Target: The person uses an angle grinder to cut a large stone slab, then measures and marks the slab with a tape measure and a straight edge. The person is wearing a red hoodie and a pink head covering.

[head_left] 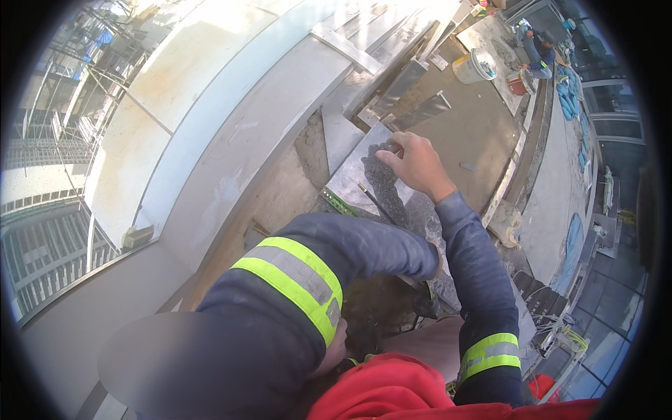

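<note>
We reach over a light grey slab (348,176) with 2 bare hands. Our right hand (418,164) is at its far end, palm down, with the fingers (399,139) curled and the thumb (387,159) close to them in a narrow gap. A dark, rough strip (383,183) lies on the slab right at those fingertips: its far end is under the thumb and forefinger, and the rest runs from 9 o'clock round to 7 o'clock of the hand. We cannot tell whether a bit of it is pinched between them.

Our left hand (439,257) is mostly hidden behind the right sleeve (483,280), at about 5 o'clock from the right hand, so we cannot tell how its fingers stand or what they hold. The left sleeve (364,245) crosses low over the near side.

A black stick (376,203) with a pale tip lies at between 7 and 8 o'clock from the right hand, touching the dark strip. A green bar (339,201) is along the slab's edge at 8 o'clock. Farther off, a white bucket (473,67) stands at 1 o'clock and a red bucket (519,82) at 2 o'clock, near another person (539,56).
</note>
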A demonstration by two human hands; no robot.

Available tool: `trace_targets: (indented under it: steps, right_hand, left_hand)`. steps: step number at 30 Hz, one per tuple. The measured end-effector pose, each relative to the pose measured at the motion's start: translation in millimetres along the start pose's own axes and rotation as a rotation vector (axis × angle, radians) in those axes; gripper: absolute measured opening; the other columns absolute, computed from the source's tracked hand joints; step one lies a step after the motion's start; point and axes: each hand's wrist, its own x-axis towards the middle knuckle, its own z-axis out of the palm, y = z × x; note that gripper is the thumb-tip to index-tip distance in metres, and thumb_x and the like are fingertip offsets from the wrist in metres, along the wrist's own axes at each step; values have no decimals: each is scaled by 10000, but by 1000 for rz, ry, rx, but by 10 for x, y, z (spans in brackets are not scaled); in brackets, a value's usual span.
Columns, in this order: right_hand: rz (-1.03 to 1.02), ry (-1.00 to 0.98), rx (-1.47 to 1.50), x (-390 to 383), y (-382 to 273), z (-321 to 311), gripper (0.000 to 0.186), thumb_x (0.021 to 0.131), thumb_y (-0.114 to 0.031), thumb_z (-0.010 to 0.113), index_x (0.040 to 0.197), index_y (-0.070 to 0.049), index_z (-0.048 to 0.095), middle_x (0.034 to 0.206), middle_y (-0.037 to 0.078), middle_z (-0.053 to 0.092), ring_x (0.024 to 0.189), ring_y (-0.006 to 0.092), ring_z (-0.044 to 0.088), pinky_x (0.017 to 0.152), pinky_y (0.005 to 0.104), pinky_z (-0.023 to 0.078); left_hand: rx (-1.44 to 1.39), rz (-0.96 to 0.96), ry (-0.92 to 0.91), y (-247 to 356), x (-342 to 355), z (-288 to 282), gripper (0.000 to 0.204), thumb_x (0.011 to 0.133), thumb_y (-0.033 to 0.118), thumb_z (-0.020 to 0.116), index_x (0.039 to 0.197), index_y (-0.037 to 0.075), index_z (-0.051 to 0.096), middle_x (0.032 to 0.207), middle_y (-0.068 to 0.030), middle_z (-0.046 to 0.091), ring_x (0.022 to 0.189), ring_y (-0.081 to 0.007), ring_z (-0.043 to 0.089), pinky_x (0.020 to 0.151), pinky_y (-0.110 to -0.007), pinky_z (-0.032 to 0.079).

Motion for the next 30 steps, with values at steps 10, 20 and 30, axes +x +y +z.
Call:
trace_targets:
  steps: [10, 20, 30]
  right_hand:
    - [-34, 395, 63, 2362, -13, -51, 436, 1004, -319, 601, 1349, -66, 682, 1216, 210, 739, 1154, 362, 694, 1000, 402, 525]
    - [133, 203, 388, 2728, -37, -169, 396, 943, -380, 689, 1188, -70, 663, 1155, 186, 711, 1050, 395, 703, 891, 540, 565]
    - [-15, 462, 665, 1554, 835, -1135, 384, 1009, -290, 583, 1281, -25, 641, 1174, 116, 696, 1056, 263, 692, 915, 413, 544]
  left_hand:
    - [-75, -12, 87, 19, 122, -46, 385, 866, 280, 731, 1237, 179, 760, 1260, -81, 731, 1187, -302, 677, 995, -563, 467]
    - [-119, -51, 94, 107, 161, 40, 395, 910, 289, 699, 1289, 183, 741, 1328, -72, 710, 1247, -287, 654, 1045, -571, 434]
    - [-104, -127, 40, 103, -283, -180, 301, 923, 238, 668, 1199, 186, 777, 1238, -59, 743, 1185, -262, 678, 1063, -550, 393]
